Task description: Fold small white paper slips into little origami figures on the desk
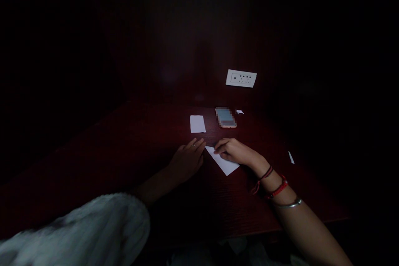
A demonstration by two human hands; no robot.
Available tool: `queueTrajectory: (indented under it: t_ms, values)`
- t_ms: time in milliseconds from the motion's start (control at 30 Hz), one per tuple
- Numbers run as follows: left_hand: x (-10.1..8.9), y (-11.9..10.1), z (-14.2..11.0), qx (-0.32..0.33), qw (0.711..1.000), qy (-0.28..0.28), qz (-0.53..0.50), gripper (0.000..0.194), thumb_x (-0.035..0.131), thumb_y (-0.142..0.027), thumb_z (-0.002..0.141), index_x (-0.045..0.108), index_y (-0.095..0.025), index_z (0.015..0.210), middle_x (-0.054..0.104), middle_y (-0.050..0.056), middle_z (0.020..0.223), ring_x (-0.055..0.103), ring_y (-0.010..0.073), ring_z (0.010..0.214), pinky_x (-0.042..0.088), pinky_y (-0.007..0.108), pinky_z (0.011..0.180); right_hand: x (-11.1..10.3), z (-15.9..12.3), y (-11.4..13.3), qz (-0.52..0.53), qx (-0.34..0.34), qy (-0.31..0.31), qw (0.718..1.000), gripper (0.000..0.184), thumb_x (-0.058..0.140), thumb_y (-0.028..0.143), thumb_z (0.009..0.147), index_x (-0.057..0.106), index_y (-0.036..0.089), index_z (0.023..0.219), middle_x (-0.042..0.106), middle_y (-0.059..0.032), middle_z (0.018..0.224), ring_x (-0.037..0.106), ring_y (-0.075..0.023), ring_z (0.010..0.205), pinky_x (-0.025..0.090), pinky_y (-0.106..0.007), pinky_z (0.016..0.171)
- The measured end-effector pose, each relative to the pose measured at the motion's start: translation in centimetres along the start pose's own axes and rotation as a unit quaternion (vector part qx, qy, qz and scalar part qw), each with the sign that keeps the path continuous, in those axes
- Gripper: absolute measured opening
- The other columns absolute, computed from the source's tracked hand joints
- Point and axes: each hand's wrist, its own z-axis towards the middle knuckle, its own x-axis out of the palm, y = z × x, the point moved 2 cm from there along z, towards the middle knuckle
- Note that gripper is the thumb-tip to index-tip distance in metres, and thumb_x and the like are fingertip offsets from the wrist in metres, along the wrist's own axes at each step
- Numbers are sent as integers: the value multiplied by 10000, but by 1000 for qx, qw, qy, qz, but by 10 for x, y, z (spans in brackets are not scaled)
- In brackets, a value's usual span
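Observation:
A folded white sheet of paper (225, 164) lies on a dark red table (124, 162). My right hand (234, 151) rests on top of it, fingers curled down and pressing its upper left part. My left hand (187, 160) lies flat on the table just left of the paper, fingers stretched toward the paper's upper corner and holding nothing. The scene is very dark.
A smaller white paper piece (197, 124) lies farther back, with a phone (225, 117) to its right and a tiny paper scrap (240, 112) beyond. Another sliver of paper (291, 157) sits at the right. A white wall socket (241, 78) is behind the table.

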Motion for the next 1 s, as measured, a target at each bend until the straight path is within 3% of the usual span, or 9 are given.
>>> queueTrajectory:
  t_ms: [167,333,1000]
  values:
    - [3,0,0,52,998,39,-18,403,318,-163,790,343,-247,1183,316,-7,1275,260,215,1167,334,367,827,0,1,-1,4,2,-1,1000,244,460,52,695,623,116,865,594,-73,898,540,-128,829,420,-240,765]
    - [3,0,0,47,997,63,-28,428,306,-149,789,308,-247,1206,293,-1,1287,254,230,1168,328,379,815,-2,1,-2,21,9,2,1000,234,459,66,696,630,122,846,599,-61,889,543,-123,829,417,-229,766]
    - [5,2,-1,40,996,72,-46,429,290,-168,792,286,-223,1217,259,16,1303,210,250,1183,301,414,830,2,0,0,0,-5,-15,1000,224,477,58,690,623,121,847,594,-67,870,531,-130,825,416,-253,770]
